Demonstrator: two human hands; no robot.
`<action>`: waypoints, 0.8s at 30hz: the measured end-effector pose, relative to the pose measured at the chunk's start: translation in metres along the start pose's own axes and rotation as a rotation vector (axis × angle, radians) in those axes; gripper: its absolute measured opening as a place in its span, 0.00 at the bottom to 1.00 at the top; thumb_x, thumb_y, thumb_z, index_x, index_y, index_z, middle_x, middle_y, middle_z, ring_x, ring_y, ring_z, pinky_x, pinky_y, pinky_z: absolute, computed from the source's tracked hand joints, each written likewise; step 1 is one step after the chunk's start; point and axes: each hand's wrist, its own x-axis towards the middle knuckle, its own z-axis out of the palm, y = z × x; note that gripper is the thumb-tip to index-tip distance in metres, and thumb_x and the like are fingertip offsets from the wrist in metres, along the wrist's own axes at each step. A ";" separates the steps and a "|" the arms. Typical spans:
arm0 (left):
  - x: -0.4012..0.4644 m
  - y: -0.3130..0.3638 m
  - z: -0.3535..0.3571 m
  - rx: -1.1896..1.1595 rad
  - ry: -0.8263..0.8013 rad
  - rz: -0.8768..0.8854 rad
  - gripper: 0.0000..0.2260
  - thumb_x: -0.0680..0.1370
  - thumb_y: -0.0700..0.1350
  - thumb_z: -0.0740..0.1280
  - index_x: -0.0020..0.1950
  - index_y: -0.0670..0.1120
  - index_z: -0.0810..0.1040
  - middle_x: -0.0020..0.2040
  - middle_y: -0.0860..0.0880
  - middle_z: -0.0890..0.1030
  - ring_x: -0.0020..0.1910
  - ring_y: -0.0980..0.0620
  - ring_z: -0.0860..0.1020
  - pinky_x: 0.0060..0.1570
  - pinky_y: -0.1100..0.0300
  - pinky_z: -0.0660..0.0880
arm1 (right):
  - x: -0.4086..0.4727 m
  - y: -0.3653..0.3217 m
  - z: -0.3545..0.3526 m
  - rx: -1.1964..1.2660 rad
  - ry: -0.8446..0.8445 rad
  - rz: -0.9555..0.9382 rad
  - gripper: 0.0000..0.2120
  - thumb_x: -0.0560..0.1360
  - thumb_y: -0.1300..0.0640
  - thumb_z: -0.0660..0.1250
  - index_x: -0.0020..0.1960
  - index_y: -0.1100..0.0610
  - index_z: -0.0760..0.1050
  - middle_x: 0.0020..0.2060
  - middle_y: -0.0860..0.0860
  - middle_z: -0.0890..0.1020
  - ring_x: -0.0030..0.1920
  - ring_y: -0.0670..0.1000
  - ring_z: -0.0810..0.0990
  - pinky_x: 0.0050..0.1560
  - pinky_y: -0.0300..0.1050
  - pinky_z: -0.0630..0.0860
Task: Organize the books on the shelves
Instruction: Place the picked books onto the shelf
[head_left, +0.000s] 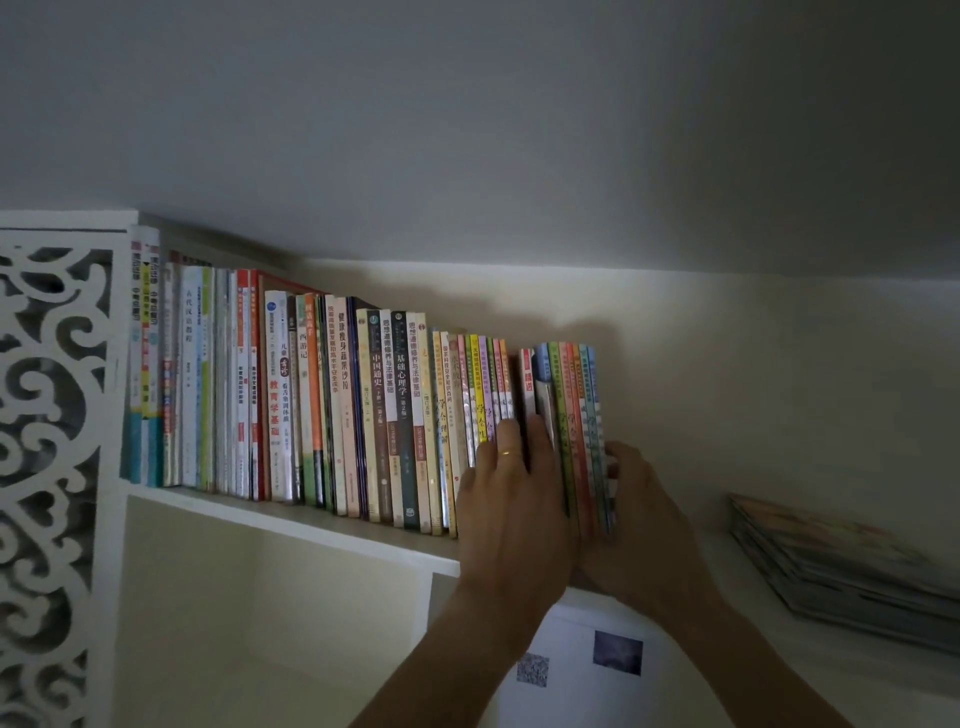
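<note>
Head view: the row of books (332, 400) stands upright on the shelf (291, 514), spines out, packed from the carved white side panel (47, 467) at the shelf's left end toward the middle. I judge the tall ones were put at the left end and the short thin ones further along, since the tops step down steadily that way.

At the right end of the row a small bundle (576, 431) of thin bright-spined books stands a little apart from the rest, with a narrow gap between. Both hands bracket it. The left hand (511, 499) has its fingers straight up against the spines at the gap, one finger wearing a ring. The right hand (636, 525) curls its fingertips round the bundle's right side, near the shelf's front edge. This looks like squaring the bundle and pressing it leftward to close the gap, so the row supports itself with no bookend.

Counts: one long row, roughly forty spines, too fine to count exactly; about six or seven spines in the bundle. One flat pile (841, 561) of thin books lies well apart toward the shelf's right end, probably waiting to be stood up. One white sheet (582, 670) with two printed patches shows below the hands.
</note>
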 end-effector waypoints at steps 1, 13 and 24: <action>0.000 -0.001 0.002 0.025 -0.001 0.021 0.27 0.82 0.56 0.60 0.78 0.46 0.66 0.65 0.44 0.75 0.58 0.47 0.78 0.55 0.50 0.81 | 0.000 0.000 0.004 -0.059 0.017 -0.023 0.49 0.62 0.33 0.76 0.74 0.53 0.61 0.61 0.49 0.75 0.54 0.51 0.80 0.55 0.48 0.81; 0.020 0.014 -0.003 0.032 -0.002 -0.037 0.12 0.85 0.53 0.58 0.66 0.49 0.65 0.43 0.50 0.83 0.34 0.50 0.83 0.31 0.59 0.73 | -0.001 0.006 0.028 -0.340 0.144 -0.192 0.40 0.68 0.47 0.80 0.68 0.52 0.57 0.68 0.62 0.71 0.32 0.53 0.82 0.31 0.49 0.82; 0.004 0.002 -0.014 -0.171 0.099 -0.030 0.20 0.79 0.55 0.52 0.51 0.51 0.83 0.41 0.53 0.80 0.37 0.54 0.77 0.32 0.62 0.71 | -0.003 -0.004 0.031 -0.320 0.321 -0.128 0.22 0.77 0.50 0.71 0.65 0.61 0.73 0.70 0.61 0.72 0.51 0.59 0.83 0.37 0.53 0.83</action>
